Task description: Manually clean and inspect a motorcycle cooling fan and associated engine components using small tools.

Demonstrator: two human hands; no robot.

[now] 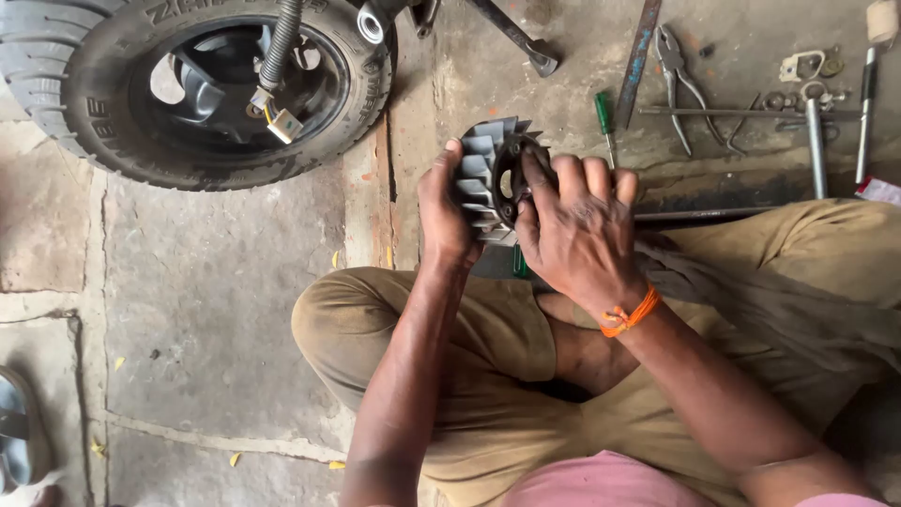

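Grey finned fan (483,178), black tyre (84,103), orange wrist thread (631,314), khaki trousers (469,376).

Not much packaging here. At the far right edge, mid-height, a white pack (882,191) with a red stripe peeks into frame, mostly cut off. Upper left, inside the wheel, a small white tag (284,125) with a yellow corner hangs from the hose. No signs, no screens.

Wheel (216,84) cut off at top, fan (493,178) partly behind hands, perhaps hub too
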